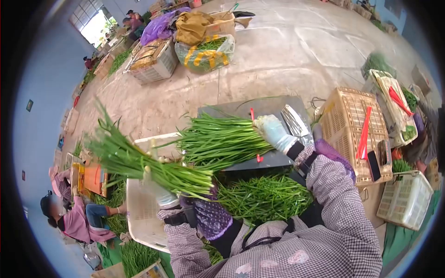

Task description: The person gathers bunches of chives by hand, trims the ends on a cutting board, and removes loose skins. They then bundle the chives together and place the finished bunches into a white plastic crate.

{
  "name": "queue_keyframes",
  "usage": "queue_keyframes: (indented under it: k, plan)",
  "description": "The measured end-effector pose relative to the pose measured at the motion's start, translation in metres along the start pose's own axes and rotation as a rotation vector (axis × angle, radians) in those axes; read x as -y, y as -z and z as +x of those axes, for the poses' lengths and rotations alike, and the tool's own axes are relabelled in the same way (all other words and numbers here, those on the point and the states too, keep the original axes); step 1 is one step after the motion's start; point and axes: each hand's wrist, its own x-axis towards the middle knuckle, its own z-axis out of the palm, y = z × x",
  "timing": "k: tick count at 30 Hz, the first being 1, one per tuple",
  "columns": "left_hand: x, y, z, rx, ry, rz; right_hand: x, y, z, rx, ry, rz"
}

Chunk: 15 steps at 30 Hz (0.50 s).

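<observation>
My gloved left hand (157,184) is closed around a bunch of green stalks (143,162), held over a white crate (141,215). On the dark board (289,104) lies a larger bundle of green stalks (222,139), its leaves pointing left. My gloved right hand (274,132) rests on the bundle's pale root end, its fingers closed round it. A red tie (259,158) shows at the bundle's near edge. Beside my right hand lies a metal blade (295,121). Loose greens (264,197) fill the space before my lap.
An upturned beige crate (354,129) at right bears red strips (365,134) and a phone (373,165). Another white crate (405,199) stands beyond. A seated person (81,217) is at left. Farther off are a crate (155,62) and a clear bag of greens (206,53).
</observation>
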Motion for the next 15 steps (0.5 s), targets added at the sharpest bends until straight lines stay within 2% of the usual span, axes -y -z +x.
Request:
queue_keyframes:
  k: [1, 2, 3, 4, 6, 7, 8, 10, 11, 13, 14, 15]
  plan:
    - [-0.021, 0.023, 0.002, 0.002, 0.114, 0.043, -0.011, -0.015, 0.0, -0.003, 0.001, 0.001]
    - [-0.037, 0.043, 0.002, 0.002, 0.228, 0.087, -0.02, -0.03, -0.003, 0.11, -0.014, -0.127]
    - [-0.02, 0.052, 0.006, -0.009, 0.064, -0.173, -0.02, -0.033, -0.002, 0.224, -0.028, -0.254]
    - [-0.017, 0.062, 0.007, -0.012, 0.061, -0.172, -0.021, -0.035, -0.003, 0.225, -0.023, -0.252]
    - [-0.021, 0.045, -0.001, 0.179, 0.032, -0.115, -0.009, 0.0, -0.007, 0.051, -0.037, -0.196]
    - [-0.026, 0.016, -0.004, 0.334, 0.141, -0.101, 0.002, 0.023, -0.006, 0.11, -0.099, -0.202]
    - [-0.016, -0.002, -0.005, 0.33, 0.141, -0.099, 0.007, 0.038, -0.003, 0.112, -0.097, -0.199]
    - [0.012, -0.033, -0.011, 0.23, 0.008, 0.008, 0.009, 0.066, 0.002, 0.086, -0.139, 0.232]
    - [0.025, -0.048, -0.014, 0.16, 0.061, -0.004, 0.012, 0.089, 0.006, 0.152, -0.098, 0.459]
    - [0.049, -0.102, -0.013, 0.235, 0.147, 0.079, 0.027, 0.145, 0.014, 0.291, -0.028, 0.958]
    - [0.061, -0.126, -0.009, 0.265, 0.205, 0.173, 0.034, 0.172, 0.02, 0.285, -0.034, 0.951]
    - [0.073, -0.151, -0.004, 0.313, 0.281, 0.22, 0.04, 0.198, 0.026, 0.284, 0.045, 1.027]
